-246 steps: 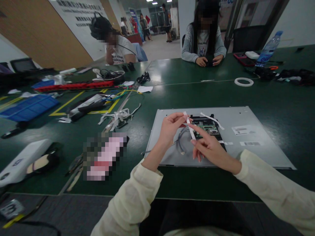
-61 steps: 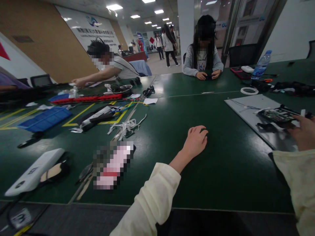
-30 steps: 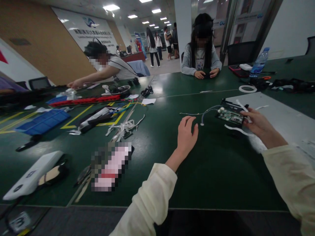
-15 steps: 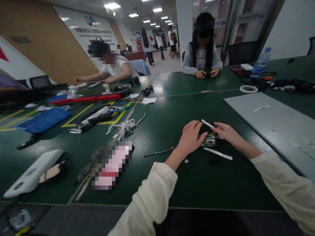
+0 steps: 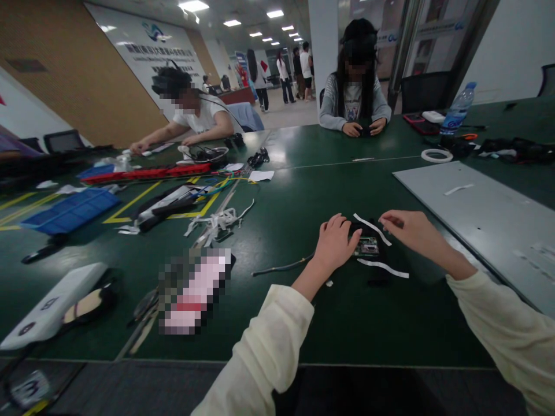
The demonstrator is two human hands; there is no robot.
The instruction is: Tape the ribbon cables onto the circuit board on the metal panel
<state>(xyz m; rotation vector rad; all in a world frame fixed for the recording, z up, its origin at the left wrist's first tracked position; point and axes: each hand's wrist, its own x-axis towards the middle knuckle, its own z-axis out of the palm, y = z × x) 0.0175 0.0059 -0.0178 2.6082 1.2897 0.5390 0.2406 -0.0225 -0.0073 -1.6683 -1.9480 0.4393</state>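
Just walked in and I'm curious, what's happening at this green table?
A person in cream sleeves works on a small green circuit board on the dark green table. Their left hand rests palm down on its left edge. The right hand has its fingertips at a white tape strip lying across the board; whether they pinch it is unclear. A second white strip lies just nearer, and a large grey metal panel lies to the right.

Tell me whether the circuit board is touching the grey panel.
Apart. The head view shows the circuit board lying on the green table, with bare tabletop plainly between it and the grey panel.
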